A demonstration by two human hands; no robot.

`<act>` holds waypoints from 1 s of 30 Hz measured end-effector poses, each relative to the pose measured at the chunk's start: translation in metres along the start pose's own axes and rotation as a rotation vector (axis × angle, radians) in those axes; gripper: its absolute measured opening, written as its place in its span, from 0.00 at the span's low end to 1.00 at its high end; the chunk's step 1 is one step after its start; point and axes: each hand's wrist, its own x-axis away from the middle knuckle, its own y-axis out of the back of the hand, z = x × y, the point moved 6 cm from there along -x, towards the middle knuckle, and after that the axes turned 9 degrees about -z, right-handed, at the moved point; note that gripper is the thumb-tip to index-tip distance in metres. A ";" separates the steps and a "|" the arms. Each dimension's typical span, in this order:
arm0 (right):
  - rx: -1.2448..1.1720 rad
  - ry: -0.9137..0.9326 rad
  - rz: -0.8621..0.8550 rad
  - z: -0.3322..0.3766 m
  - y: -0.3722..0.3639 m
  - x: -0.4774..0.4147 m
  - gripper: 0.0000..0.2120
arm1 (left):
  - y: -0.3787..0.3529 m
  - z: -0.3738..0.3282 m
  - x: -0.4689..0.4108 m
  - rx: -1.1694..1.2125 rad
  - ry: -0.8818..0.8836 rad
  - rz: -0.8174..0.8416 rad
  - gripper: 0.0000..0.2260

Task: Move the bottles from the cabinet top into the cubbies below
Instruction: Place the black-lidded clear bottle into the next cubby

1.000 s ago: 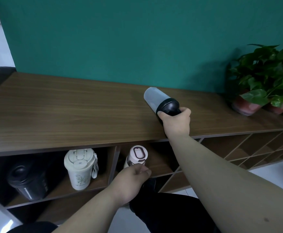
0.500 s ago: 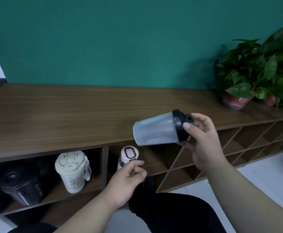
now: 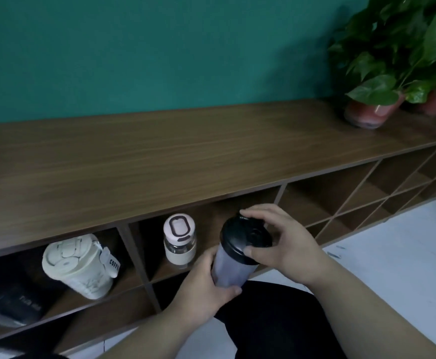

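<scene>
A grey translucent shaker bottle (image 3: 233, 265) with a black lid is held upright in front of the cubbies, below the cabinet top (image 3: 160, 167). My left hand (image 3: 206, 286) wraps its body from the left. My right hand (image 3: 284, 242) grips the black lid from the right. In the cubby just behind stands a small clear bottle with a white lid (image 3: 179, 242). One cubby to the left holds a cream coffee tumbler (image 3: 79, 265) and a black bottle (image 3: 9, 304), partly cut off by the frame edge.
Potted green plants (image 3: 398, 60) in pink pots stand on the cabinet top at the far right. More cubbies (image 3: 341, 198) run along to the right. A teal wall rises behind. My dark-clothed leg (image 3: 271, 317) is below the hands, over a white floor.
The shaker came off the cabinet top and down in front of the cubbies, turning from sideways to upright. My left hand left the small white-lidded bottle and took the shaker's body.
</scene>
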 end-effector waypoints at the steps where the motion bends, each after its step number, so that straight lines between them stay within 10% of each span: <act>1: 0.007 -0.015 0.001 -0.010 -0.005 0.000 0.30 | -0.006 0.007 -0.005 -0.023 0.021 -0.004 0.33; 12: 0.102 -0.259 0.161 -0.079 -0.041 -0.044 0.56 | -0.046 0.022 -0.079 -0.230 -0.082 -0.183 0.30; 30: 0.038 -0.340 0.196 -0.145 -0.066 -0.090 0.49 | -0.053 0.069 -0.128 -0.189 0.131 -0.344 0.30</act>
